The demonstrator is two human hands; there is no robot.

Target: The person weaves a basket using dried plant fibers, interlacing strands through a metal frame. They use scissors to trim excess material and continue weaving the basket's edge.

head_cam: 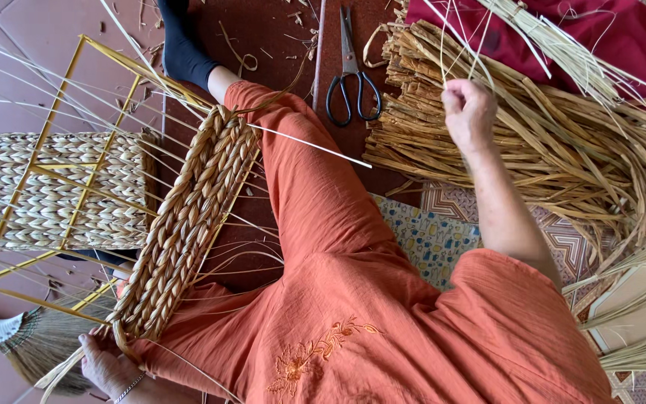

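Currently your right hand (469, 112) pinches one strand from the straw pile (555, 150), right of the basket frame (61, 179); your left hand (106, 363) clamps the frame's half-woven braided panel (188, 217). Bare wire remains above.

The right hand (469, 112) closes its fingers (454, 101) on thin straws above the dried reed pile (547, 150). The left hand (106, 363) grips the woven basket panel (188, 217) by its lower end. Black scissors (351, 78) lie on the floor just beside the right fingers.
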